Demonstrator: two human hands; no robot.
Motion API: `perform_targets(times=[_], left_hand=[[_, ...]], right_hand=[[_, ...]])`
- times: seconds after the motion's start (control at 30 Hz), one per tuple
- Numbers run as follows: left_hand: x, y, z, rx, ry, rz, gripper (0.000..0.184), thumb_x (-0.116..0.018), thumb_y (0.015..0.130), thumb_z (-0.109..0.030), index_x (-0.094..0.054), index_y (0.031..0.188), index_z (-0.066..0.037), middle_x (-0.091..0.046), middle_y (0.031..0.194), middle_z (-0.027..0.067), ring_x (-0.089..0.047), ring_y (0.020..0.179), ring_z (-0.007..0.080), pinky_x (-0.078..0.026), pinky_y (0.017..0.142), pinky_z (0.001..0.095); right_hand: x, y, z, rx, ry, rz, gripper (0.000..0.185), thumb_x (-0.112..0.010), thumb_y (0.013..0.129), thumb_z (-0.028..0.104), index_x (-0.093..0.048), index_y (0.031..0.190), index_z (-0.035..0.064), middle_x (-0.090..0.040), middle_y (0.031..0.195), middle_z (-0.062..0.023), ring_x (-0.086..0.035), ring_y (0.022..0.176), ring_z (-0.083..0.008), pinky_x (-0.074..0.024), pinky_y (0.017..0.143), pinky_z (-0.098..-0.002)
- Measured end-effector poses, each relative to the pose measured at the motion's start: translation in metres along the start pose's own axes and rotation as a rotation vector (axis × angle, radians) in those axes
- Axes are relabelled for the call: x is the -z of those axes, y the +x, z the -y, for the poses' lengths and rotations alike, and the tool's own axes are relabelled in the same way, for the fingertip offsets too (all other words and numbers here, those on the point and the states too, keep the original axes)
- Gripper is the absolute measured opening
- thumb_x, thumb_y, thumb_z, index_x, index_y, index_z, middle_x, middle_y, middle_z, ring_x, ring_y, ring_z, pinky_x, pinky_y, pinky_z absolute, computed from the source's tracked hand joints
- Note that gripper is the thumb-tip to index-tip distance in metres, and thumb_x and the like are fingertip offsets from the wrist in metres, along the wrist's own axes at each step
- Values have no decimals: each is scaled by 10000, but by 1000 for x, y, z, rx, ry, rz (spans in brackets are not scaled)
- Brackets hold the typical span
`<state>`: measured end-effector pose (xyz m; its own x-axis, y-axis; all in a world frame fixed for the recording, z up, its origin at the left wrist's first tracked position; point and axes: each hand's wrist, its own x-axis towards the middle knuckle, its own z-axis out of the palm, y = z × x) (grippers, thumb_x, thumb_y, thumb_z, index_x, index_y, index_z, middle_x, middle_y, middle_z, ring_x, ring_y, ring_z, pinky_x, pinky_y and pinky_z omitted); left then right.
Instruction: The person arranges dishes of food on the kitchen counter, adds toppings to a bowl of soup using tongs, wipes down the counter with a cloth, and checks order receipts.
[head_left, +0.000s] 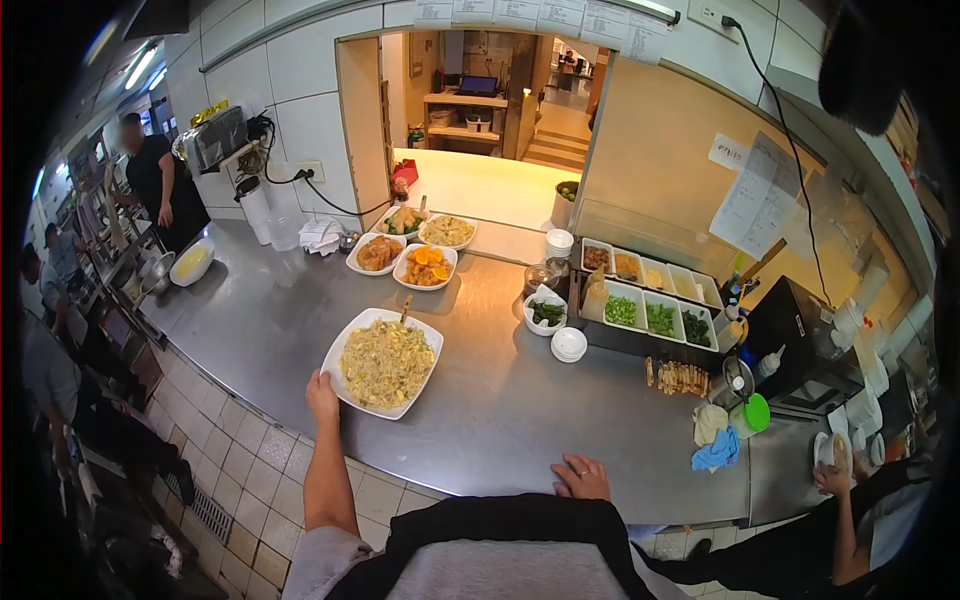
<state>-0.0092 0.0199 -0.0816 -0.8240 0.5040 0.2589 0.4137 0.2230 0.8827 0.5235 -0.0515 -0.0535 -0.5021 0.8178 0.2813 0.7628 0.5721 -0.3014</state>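
Note:
My left hand (322, 396) is at the lower left edge of a square white plate (388, 364) heaped with fried rice, its fingers closed on the rim. A utensil handle (406, 308) sticks up from the rice at the back. On the steel counter's front edge, my right hand (582, 478) rests with its fingers apart and nothing in it. Behind the plate stand several white dishes of food, among them one with orange pieces (425, 267) and one with browned food (377, 254).
A bowl of dark green pieces (545, 313), stacked small dishes (568, 345) and a garnish tray (640, 310) are right of centre. A yellow-filled bowl (192, 263) sits far left. A co-worker (850, 500) holds a bowl at far right; other people stand at left.

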Motion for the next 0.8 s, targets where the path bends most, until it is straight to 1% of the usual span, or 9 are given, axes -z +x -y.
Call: perform_targets(times=[0.1,0.2,0.3,0.4,0.5,0.6,0.67,0.77,0.8], left_hand=[[6,19,7,-14,-4,36,380,-471,829,-247,-625,1062,11,-645,964,221,-609,915,356,-442,824,400],[17,36,21,-26,30,36,372,-470,829,-247,-628,1051,6,-646,947,222,-611,891,365,-448,801,406],[36,47,21,-48,65,6,368,-469,830,-247,-626,1049,5,-646,938,223,-612,884,368,-451,791,408],[50,66,37,-49,106,-33,371,-466,835,-249,-619,1058,5,-646,943,221,-613,883,367,-452,789,410],[57,90,58,-53,125,-98,372,-459,844,-252,-611,1069,3,-643,957,221,-612,887,371,-451,789,418],[61,106,73,-62,111,-129,368,-444,860,-254,-607,1064,6,-639,974,224,-607,897,379,-450,789,425],[68,107,65,-56,89,-95,370,-437,868,-257,-603,1059,14,-635,981,229,-603,905,387,-448,789,430],[69,107,63,-106,149,-148,390,-413,899,-278,-594,1062,26,-627,993,240,-593,925,391,-441,801,426],[72,107,63,-83,125,-125,406,-403,912,-296,-591,1065,30,-623,996,246,-588,932,393,-439,807,424]], right_hand=[[18,9,16,-39,-17,23,337,-657,769,199,-610,1095,130,-556,1160,-141,-498,1106,-319,-373,929,-447],[10,14,28,-49,68,103,331,-644,776,169,-605,1097,100,-592,1102,-142,-555,1028,-308,-425,890,-399],[-19,19,45,17,308,161,287,-602,807,149,-603,1086,78,-618,1054,-146,-597,957,-304,-468,843,-355],[-19,24,83,47,635,179,254,-555,841,143,-598,1083,80,-626,1055,-140,-607,949,-306,-479,834,-346],[-18,35,102,31,340,245,254,-528,852,143,-590,1092,88,-637,1038,-129,-618,932,-301,-486,826,-354],[-15,46,118,26,242,244,284,-535,835,126,-583,1114,101,-642,1030,-119,-628,906,-299,-494,807,-353],[-22,47,123,47,264,240,285,-539,836,135,-585,1115,103,-641,1030,-121,-632,892,-304,-501,786,-359],[-28,51,130,65,261,261,282,-550,843,158,-587,1116,102,-640,1026,-127,-636,870,-307,-510,755,-368],[-29,54,133,66,250,273,280,-554,846,167,-588,1116,101,-640,1024,-130,-638,863,-308,-513,744,-370]])
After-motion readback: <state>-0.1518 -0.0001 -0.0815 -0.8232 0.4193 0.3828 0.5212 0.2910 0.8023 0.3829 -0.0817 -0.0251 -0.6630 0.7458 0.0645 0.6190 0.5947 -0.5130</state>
